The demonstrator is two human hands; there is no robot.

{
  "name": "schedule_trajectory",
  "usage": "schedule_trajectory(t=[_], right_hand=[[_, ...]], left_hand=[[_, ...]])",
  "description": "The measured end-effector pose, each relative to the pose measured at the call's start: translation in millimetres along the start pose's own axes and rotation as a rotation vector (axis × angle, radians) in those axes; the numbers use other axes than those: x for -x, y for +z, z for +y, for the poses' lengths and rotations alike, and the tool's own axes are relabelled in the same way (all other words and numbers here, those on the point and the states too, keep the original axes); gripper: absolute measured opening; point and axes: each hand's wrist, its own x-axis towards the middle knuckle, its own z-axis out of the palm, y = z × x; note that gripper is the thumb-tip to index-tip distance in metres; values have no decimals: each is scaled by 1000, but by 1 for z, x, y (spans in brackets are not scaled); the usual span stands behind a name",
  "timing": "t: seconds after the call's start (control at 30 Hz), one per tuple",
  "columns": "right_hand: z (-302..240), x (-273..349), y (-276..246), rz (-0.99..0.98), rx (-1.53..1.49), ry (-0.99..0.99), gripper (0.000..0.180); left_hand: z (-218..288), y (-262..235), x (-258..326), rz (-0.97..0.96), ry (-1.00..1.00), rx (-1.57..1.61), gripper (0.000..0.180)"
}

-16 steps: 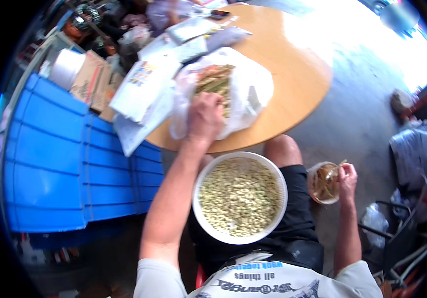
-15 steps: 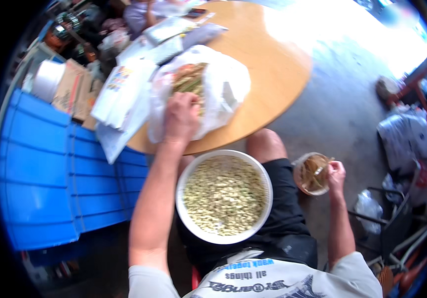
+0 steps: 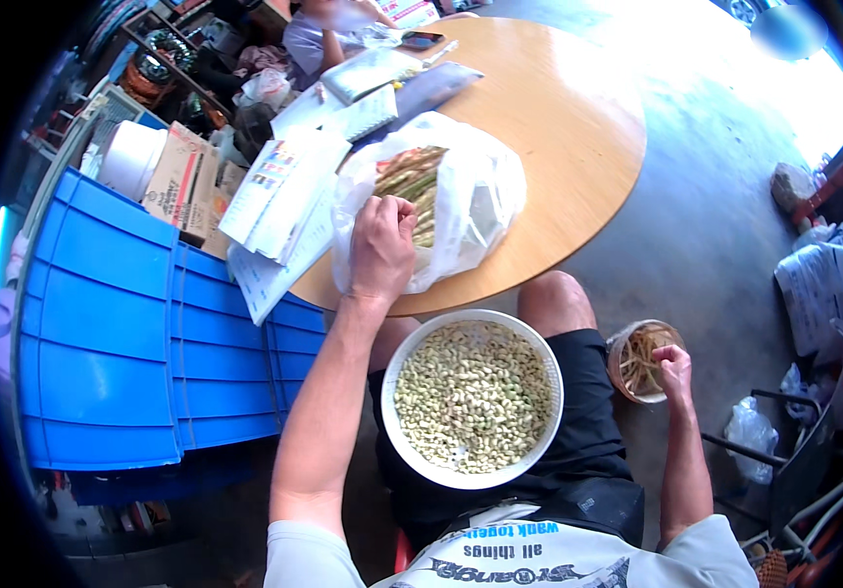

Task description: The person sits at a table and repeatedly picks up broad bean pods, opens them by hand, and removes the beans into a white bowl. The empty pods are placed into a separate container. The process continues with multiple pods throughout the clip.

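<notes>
Pale strip's gone from my right hand [image 3: 674, 368] at the tub [image 3: 616, 365], right of frame, likely discarded; left hand [image 3: 382, 251] curled at the pods [image 3: 425, 204], upper centre, both grips unclear.

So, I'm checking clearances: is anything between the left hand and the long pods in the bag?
Nothing visible: the white plastic bag lies open, and the left hand is at the long pods.

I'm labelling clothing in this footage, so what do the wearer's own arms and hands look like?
The left hand and right hand are both gloveless, with no watch or bracelet visible. The sleeves are short and pale grey, leaving the forearms bare.
</notes>
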Motion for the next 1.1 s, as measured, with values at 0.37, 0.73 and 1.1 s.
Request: schedule_trajectory(t=[0.37,0.73,1.1], right_hand=[[-234,52,4,-252,-568,-256,16],[-344,132,85,-777,-556,-372,16],[-312,134,116,-1062,-624,-69,13]], left_hand=[[58,-79,26,294,-427,963,12],[124,-61,162,-98,-780,1276,15],[118,-47,184,-57,-881,1233,21]])
